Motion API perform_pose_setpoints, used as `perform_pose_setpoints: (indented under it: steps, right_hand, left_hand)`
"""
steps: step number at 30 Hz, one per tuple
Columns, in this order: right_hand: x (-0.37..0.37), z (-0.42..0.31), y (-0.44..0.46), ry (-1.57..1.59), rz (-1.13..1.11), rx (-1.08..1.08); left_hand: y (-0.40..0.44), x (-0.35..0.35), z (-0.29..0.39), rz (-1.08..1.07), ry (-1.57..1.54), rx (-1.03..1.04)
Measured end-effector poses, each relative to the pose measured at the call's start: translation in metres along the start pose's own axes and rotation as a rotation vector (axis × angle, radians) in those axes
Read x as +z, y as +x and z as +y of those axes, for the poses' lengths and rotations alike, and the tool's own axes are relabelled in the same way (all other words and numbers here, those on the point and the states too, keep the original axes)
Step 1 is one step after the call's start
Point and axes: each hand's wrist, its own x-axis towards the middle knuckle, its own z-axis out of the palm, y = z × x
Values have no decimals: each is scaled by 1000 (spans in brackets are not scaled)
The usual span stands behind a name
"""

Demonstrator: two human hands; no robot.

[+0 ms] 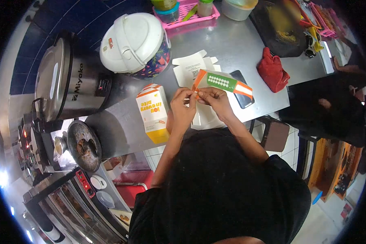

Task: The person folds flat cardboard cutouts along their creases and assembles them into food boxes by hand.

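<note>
Both hands meet above the steel counter at one end of a partly folded cardboard food box [220, 81], which has a green panel with white marks and orange edges. My left hand [184, 106] pinches an orange flap of it from the left. From the right, my right hand [216, 101] grips the same end, its fingers closed on the card. Under and behind them lies a flat white box blank [191, 64] with printed text. A folded white-and-yellow box [152, 110] stands by my left forearm. A dark phone [245, 99] rests partly beneath the held box.
A steel Miyako rice cooker [79, 79] and a white-lidded container [130, 42] stand at left. A stone mortar [84, 142] sits nearer. A red cloth [272, 71], a black griddle [278, 28] and a pink basket [183, 16] lie beyond. Someone in dark clothing [325, 105] is at right.
</note>
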Motion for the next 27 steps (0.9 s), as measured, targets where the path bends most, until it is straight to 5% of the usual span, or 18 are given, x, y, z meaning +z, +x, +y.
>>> perform_pose_setpoints:
  steps: [5, 10, 16, 18, 23, 27]
  right_hand:
    - [0, 10, -1, -186, 61, -144]
    - [5, 17, -2, 72, 66, -200]
    - [5, 17, -1, -16, 111, -214]
    - [2, 31, 7, -70, 129, -270]
    - [5, 27, 8, -238, 208, -346]
    - [-2, 25, 7, -185, 185, -237]
  left_hand:
    - [-3, 1, -10, -15, 11, 11]
    - [-5, 8, -31, -27, -120, -61]
    - [-2, 13, -40, -100, -197, -112]
    - [0, 11, -67, -96, 2, 4]
    - [4, 19, -66, -87, -178, -122]
    - [4, 21, -52, -123, -226, -136]
